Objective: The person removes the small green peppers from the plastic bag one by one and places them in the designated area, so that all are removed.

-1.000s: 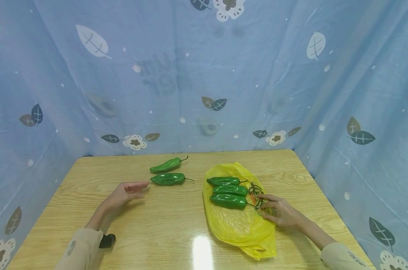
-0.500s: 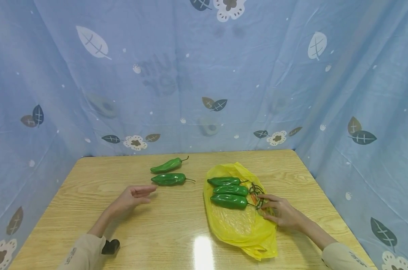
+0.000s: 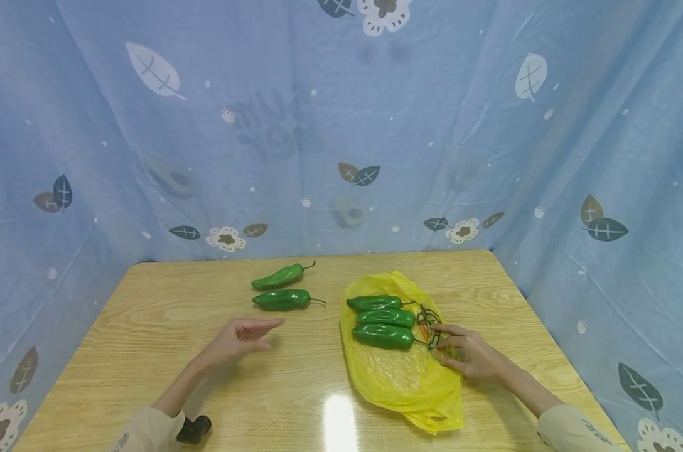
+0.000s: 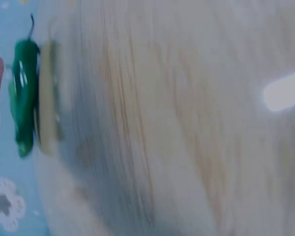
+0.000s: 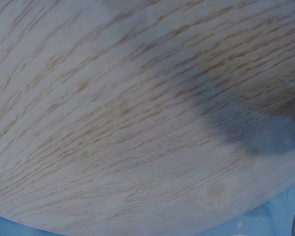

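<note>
L hand (image 3: 236, 342) over the tabletop (image 3: 279, 395), fingers stretched out, thumb apart, nothing in it! 2 green peppers (image 3: 282, 300) lie near it, on the far side, stems pointing R. R hand (image 3: 470, 356) at the R edge of the yellow bag (image 3: 395, 376), fingers slightly parted; can't tell if they're pinching anything. On the bag: 3 more peppers (image 3: 383, 337) in a row, w/ thin dark bits (image 3: 429, 316) by their stems.
</note>
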A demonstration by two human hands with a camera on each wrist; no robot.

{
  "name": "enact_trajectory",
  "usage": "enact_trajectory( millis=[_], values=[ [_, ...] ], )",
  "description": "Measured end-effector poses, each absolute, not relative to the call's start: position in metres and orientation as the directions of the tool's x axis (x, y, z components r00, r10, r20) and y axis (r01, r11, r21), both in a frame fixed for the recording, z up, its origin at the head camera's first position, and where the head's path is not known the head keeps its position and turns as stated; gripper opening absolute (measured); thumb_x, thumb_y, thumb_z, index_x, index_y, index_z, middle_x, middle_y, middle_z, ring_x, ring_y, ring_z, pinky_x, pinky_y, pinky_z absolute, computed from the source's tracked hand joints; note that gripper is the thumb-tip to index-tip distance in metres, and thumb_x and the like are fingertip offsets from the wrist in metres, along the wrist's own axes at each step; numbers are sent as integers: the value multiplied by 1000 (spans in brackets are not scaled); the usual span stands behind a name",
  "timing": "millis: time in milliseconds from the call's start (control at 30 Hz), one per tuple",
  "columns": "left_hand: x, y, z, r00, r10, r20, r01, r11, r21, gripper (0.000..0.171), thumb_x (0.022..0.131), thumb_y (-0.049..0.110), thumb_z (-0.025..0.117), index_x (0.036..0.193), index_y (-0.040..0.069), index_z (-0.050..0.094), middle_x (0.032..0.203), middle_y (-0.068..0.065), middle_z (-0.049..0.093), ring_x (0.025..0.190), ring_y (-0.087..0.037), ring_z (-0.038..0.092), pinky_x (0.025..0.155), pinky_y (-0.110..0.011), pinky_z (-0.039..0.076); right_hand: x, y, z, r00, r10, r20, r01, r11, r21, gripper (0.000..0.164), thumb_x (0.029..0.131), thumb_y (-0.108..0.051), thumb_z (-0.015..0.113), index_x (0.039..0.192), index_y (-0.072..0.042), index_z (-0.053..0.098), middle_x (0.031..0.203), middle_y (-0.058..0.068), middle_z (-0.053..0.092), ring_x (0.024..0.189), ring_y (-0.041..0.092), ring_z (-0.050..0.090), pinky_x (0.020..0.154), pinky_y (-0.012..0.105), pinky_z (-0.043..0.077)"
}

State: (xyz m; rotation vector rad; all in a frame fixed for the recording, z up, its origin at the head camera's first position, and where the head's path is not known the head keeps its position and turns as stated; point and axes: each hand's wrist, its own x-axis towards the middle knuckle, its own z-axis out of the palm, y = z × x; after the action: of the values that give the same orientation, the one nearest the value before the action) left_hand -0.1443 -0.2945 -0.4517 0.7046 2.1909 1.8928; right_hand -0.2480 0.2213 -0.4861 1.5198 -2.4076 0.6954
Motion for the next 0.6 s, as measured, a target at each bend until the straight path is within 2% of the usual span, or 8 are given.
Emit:
enact_trajectory(
  millis=[133, 233, 467, 600],
  values=[
    [-140, -277, -447, -846, 489, 212, 263, 35, 964, 45, 89, -11, 58, 133, -11, 49, 138, -30, 42, 128, -9, 47, 106, -37, 36, -248, 221, -486, -448, -793, 414, -892, 366, -264, 23, 72, -8, 82, 93, -8, 74, 124, 19, 60, 104, 36, 62, 77, 46, 56],
    [-136, -265, -443, -835, 508, 212, 252, 10, 968, 44, 90, -9, 58, 133, -9, 50, 138, -28, 43, 128, -10, 47, 106, -39, 35, -249, 221, -486, -449, -794, 411, -892, 373, -254, 24, 71, -8, 83, 93, -8, 74, 124, 19, 59, 105, 37, 61, 79, 48, 55],
    [-128, -241, -435, -817, 540, 201, 255, 27, 967, 42, 92, 0, 61, 132, -6, 53, 137, -23, 49, 126, -10, 50, 104, -33, 40, -249, 222, -484, -455, -797, 396, -888, 376, -263, 25, 71, -8, 83, 94, -8, 73, 125, 19, 59, 106, 37, 60, 79, 49, 54],
    [-123, -224, -432, -828, 536, 163, 236, 70, 969, 41, 92, 7, 64, 130, -5, 56, 135, -20, 52, 124, -10, 52, 104, -42, 39, -248, 222, -483, -443, -806, 393, -895, 372, -246, 24, 71, -8, 83, 93, -8, 73, 125, 20, 59, 106, 37, 60, 79, 49, 55]
  ],
)
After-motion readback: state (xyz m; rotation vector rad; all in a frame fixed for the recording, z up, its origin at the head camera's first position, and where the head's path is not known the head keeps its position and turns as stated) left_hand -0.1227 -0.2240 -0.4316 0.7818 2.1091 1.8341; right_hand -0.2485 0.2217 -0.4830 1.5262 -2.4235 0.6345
